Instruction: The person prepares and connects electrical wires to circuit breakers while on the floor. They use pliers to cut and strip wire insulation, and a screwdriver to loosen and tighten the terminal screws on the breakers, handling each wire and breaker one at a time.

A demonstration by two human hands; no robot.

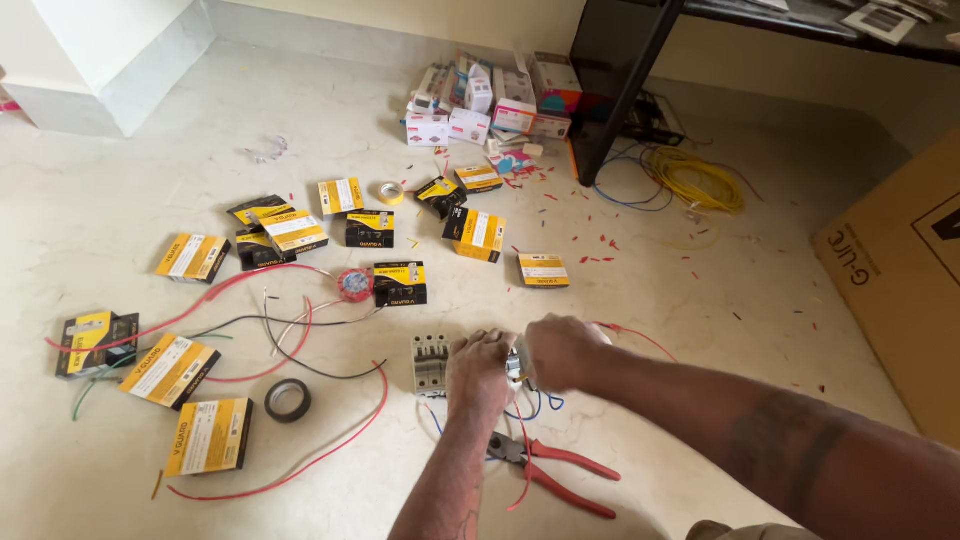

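Observation:
Both my hands meet over the floor near the lower middle. My left hand (481, 372) and my right hand (560, 350) are closed together around a small grey electrical part (516, 364) with blue wires (530, 408) trailing from it. A grey circuit breaker (430, 364) stands just left of my left hand. Red-handled pliers (555, 470) lie on the floor below my hands.
Several yellow-and-black boxes (190, 257) lie scattered across the pale floor (120, 200), with red wires (300, 470), a black tape roll (287, 400), a red tape roll (355, 284) and a yellow tape roll (391, 193). White boxes (480, 110) pile at the back, next to a dark table leg (615, 90), yellow wire coil (700, 180) and cardboard box (900, 270).

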